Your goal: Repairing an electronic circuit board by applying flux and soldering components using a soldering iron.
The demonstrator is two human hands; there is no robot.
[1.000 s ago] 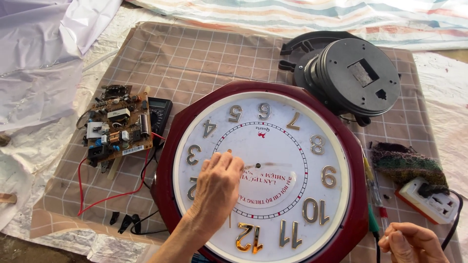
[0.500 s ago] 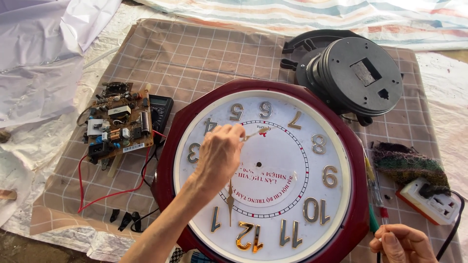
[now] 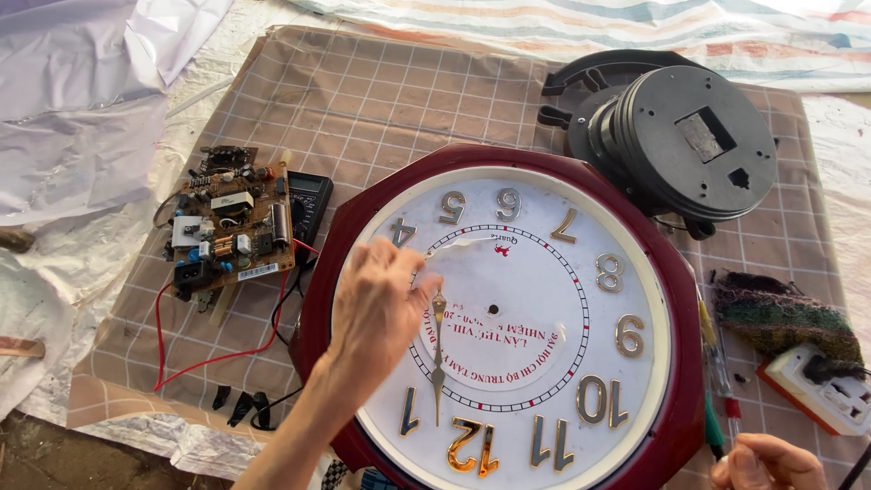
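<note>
A: Nearest first?
B: Right hand [image 3: 767, 461] at bottom edge, curled, mostly cut off; can't tell if it grips anything. Screwdriver [image 3: 712, 363] lies just beside it.
A: Left?
B: Left hand [image 3: 381, 304] pinches the gold clock hands [image 3: 438, 349] over the dial of the wall clock [image 3: 508, 318], which lies flat on the checked mat [image 3: 381, 100].
A: Farther out?
B: Circuit board [image 3: 231, 231] left, black round housing [image 3: 685, 141] top right.

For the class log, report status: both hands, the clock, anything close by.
Left hand pinching gold clock hand over white dial. Right hand low at clock edge, grip unclear. Screwdriver beside frame, circuit board left.
</note>
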